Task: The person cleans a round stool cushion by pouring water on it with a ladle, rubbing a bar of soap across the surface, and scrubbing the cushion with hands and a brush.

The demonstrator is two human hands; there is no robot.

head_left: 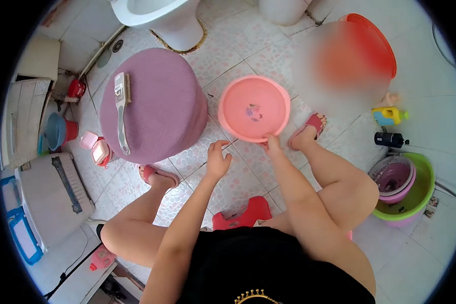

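Note:
A pink plastic basin point(233, 119) with a small flower print on its bottom rests on the tiled floor in front of me. My right hand point(272, 144) pinches its near rim, thumb on the inside and fingers beneath. To the left, my left hand point(219, 161) hovers over the tiles with its fingers apart and nothing in them, between the basin and a round purple pouf point(159, 101). On top of the pouf lies a scrubbing brush point(121, 114) with a grey-white handle and tan bristles.
A red stool point(248, 213) is below me. At right stand an orange-red bucket point(387, 50), partly blurred, a yellow bottle point(386, 116), a black bottle point(389, 139) and stacked basins point(423, 195). A toilet point(180, 30) is at the back. Left is a white washing machine point(45, 187).

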